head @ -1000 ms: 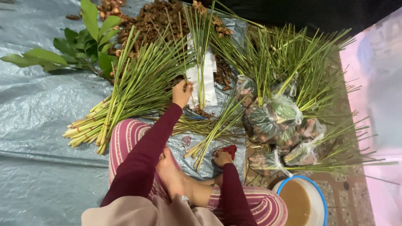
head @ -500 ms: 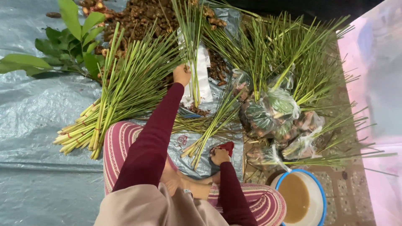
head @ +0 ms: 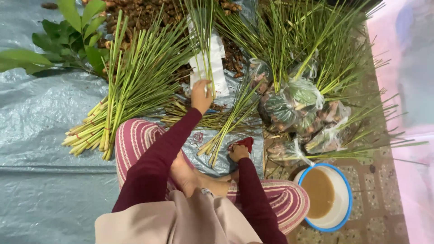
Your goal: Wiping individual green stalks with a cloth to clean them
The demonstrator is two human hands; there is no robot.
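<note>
Green stalks [head: 204, 54] still gripped by left hand [head: 200, 96]; right hand [head: 238, 152] stays clutching red item [head: 245, 143].

Green stalks [head: 131, 86] — grey tarp [head: 40, 135] — blue-rimmed white bowl [head: 343, 212], maroon-striped trousers [head: 135, 140].

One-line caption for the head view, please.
Seated person's left hand grips upright lemongrass stalks; right hand holds a red tool.

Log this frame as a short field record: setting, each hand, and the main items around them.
setting: grey plastic tarp on the ground, person seated cross-legged
left hand: reaching forward, gripping thin green lemongrass stalks over a white sheet
right hand: near the lap, on a small red object, hold unclear
left of hands: large bundle of lemongrass stalks
right: clear plastic bags of greens; blue-rimmed white bowl of brown liquid
</note>
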